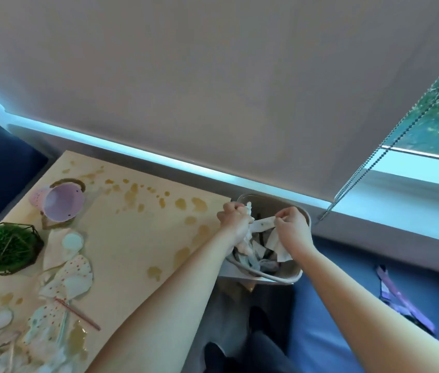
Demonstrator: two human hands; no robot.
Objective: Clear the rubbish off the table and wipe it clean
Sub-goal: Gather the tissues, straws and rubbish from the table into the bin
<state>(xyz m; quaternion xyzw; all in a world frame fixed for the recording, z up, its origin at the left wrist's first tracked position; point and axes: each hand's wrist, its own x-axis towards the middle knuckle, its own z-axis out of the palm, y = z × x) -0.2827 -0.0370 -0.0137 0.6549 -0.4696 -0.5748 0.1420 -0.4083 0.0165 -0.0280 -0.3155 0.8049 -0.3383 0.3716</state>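
Hanging over the bin (291,275) just past the table's right edge, a wad of crumpled paper scraps (248,232) is clenched in the left hand (233,219), fingers wrapped tight round it. Just beside it, the right hand (292,224) pinches a pale paper strip (264,223) that stretches across to the left hand's bundle. Below both hands the bin already holds more torn paper. Off to the left of the left arm, the table (132,238) is dotted with brownish spills. Farther left lie spotted paper pieces (76,273), a thin pink stick (78,313), a tipped pink bucket (61,201) and a green plant in a wire holder (3,249).
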